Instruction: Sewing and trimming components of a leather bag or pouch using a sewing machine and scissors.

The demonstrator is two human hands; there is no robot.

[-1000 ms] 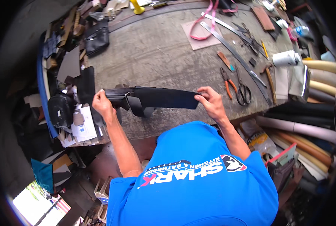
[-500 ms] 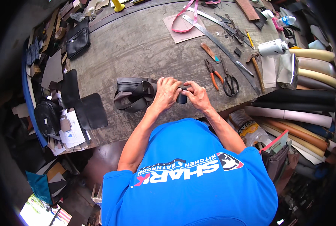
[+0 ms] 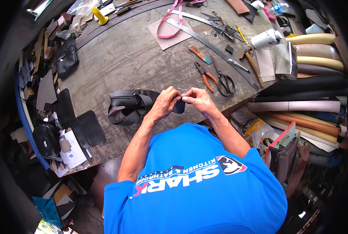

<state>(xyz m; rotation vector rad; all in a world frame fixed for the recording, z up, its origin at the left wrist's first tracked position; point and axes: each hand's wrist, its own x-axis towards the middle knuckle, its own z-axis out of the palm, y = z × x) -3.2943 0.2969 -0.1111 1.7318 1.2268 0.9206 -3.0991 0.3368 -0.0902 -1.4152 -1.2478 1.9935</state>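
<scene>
My left hand [image 3: 164, 103] and my right hand [image 3: 199, 101] meet at the near middle of the worktable [image 3: 103, 66], both pinching the edge of a small dark flap [image 3: 178, 107] of leather-like material. Just left of my left hand lies a black bag [image 3: 125, 100] with a wide strap looped over it; whether the flap joins it is hidden. Right of my hands lie orange-handled pliers [image 3: 208, 80] and black-handled scissors [image 3: 225, 84].
Long steel rulers [image 3: 211, 45], a hammer [image 3: 254, 69], pink tape [image 3: 167, 35] on card and a white bottle [image 3: 265, 39] lie toward the back and right. Material rolls [image 3: 295, 107] fill the right side; black pieces [image 3: 88, 128], papers and another bag [image 3: 45, 140] crowd the left.
My hands have come together from holding the dark item stretched out, my left moving rightward. The bag now sits bunched left of them. The camera view has shifted.
</scene>
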